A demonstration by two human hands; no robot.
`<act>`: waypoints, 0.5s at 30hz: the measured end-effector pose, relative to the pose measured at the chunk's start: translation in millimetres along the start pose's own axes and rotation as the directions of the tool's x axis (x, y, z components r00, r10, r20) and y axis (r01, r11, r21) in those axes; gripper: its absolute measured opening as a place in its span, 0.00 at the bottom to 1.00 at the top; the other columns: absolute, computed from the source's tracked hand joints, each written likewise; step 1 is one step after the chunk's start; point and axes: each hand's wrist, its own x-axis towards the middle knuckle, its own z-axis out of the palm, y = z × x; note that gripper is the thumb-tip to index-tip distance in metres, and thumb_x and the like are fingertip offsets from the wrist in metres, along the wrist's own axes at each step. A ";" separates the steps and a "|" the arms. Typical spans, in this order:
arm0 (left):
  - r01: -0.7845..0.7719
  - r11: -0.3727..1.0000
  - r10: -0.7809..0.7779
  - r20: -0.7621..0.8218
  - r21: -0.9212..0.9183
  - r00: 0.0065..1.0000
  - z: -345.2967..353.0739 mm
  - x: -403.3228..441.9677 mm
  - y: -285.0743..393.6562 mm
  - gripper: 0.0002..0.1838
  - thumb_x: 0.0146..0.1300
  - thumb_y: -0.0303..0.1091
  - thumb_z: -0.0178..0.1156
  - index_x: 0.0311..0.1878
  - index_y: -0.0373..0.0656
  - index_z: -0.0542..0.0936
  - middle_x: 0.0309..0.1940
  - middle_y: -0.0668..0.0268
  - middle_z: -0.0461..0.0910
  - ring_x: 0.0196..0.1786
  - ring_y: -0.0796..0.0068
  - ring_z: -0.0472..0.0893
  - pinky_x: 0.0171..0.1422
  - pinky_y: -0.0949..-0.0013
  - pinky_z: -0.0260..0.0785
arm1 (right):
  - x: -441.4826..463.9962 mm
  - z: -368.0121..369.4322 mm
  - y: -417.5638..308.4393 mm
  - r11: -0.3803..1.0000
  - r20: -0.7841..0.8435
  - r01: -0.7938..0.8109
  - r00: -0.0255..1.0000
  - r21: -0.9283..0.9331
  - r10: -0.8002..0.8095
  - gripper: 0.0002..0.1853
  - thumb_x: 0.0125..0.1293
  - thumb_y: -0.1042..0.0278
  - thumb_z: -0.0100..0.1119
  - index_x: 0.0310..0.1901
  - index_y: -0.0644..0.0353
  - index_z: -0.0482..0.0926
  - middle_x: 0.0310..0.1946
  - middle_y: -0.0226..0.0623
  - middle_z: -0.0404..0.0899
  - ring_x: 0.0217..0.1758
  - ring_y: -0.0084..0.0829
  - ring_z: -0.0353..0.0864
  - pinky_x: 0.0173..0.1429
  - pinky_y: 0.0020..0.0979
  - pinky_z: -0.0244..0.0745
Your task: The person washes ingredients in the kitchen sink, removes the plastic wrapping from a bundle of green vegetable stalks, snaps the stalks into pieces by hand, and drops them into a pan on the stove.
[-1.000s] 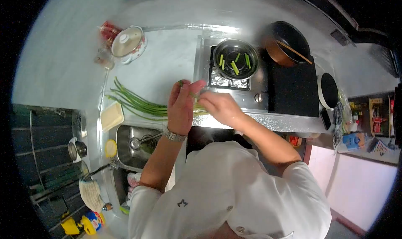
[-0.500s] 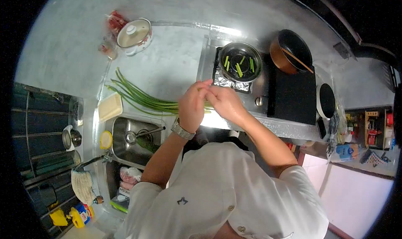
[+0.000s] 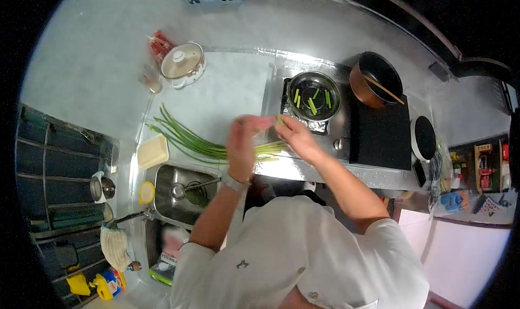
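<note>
Smeared by motion, my left hand (image 3: 242,146) is raised over the bunch of long green stems (image 3: 192,142), and its grip cannot be made out. My right hand (image 3: 293,134) is closed in a pinch, with a bit of green stem (image 3: 279,119) at its fingertips, just in front of the stove. The long stems lie on the counter, passing under my left hand, their pale ends near my right hand. Beyond the hands a round pan (image 3: 304,112) on the burner holds several short green pieces (image 3: 312,106).
A lidded pot (image 3: 182,61) stands at the back left. On the right are a deep brown pan (image 3: 364,87) with chopsticks across it and a black panel (image 3: 380,133). The sink (image 3: 179,214) and a cream tray (image 3: 153,152) are at the left.
My hands were together half a second ago and are now a little apart, the green bit showing at the right fingertips. The whole view has shifted slightly.
</note>
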 end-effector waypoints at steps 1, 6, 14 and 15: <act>0.162 0.953 -0.185 -0.066 -0.254 0.981 -8.3 8.1 -0.6 0.13 0.76 0.38 0.44 0.49 0.39 0.74 0.36 0.62 0.80 0.39 0.69 0.80 0.54 0.61 0.75 | -5.5 -11.5 -11.4 0.994 0.093 -0.107 0.990 0.002 0.106 0.24 0.73 0.68 0.47 0.69 0.62 0.64 0.36 0.27 0.74 0.35 0.18 0.69 0.42 0.22 0.67; 0.426 0.848 -0.439 0.033 -0.316 0.898 -20.4 3.7 2.4 0.10 0.73 0.36 0.50 0.45 0.40 0.76 0.25 0.75 0.70 0.26 0.87 0.66 0.34 0.76 0.68 | -21.7 -14.5 -27.1 0.895 0.286 -0.137 0.958 0.424 0.011 0.32 0.74 0.73 0.45 0.75 0.62 0.46 0.38 0.37 0.79 0.31 0.20 0.70 0.35 0.21 0.67; 0.461 0.880 -0.431 0.219 -0.111 0.875 7.3 -6.1 0.9 0.10 0.72 0.39 0.55 0.41 0.43 0.79 0.21 0.81 0.65 0.22 0.92 0.60 0.25 0.81 0.50 | -26.0 -13.0 -18.8 0.797 0.368 -0.238 0.930 0.556 0.022 0.31 0.76 0.65 0.45 0.75 0.59 0.48 0.38 0.44 0.81 0.29 0.24 0.78 0.36 0.24 0.76; 0.468 0.874 -0.446 0.164 -0.130 0.880 8.0 -6.0 1.5 0.11 0.72 0.41 0.54 0.43 0.44 0.79 0.18 0.82 0.61 0.20 0.91 0.57 0.23 0.80 0.48 | -28.0 -15.9 -15.7 0.808 0.368 -0.246 0.929 0.535 0.040 0.26 0.77 0.63 0.44 0.72 0.62 0.56 0.39 0.46 0.82 0.32 0.26 0.81 0.39 0.27 0.79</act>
